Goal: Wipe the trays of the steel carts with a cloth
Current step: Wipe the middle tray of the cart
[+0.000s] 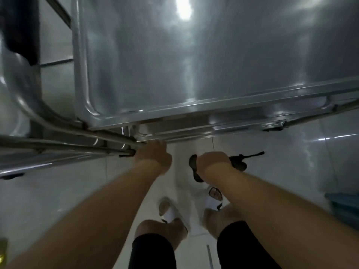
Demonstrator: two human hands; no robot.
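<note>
A steel cart fills the upper view; its shiny top tray (194,65) has a raised rim running along the near edge. Below that rim a lower tray edge (223,131) shows. My left hand (153,156) grips the cart's near edge close to the front left corner, fingers hidden under the rim. My right hand (212,162) hangs just below the cart's edge and holds a dark cloth (238,162), which sticks out on both sides of the fist.
A second steel cart's frame and rails (48,146) butt against the left side. A dark object (19,26) hangs at top left. White tiled floor lies below, with my feet in white slippers (210,199). A blue container (345,208) sits at the right edge.
</note>
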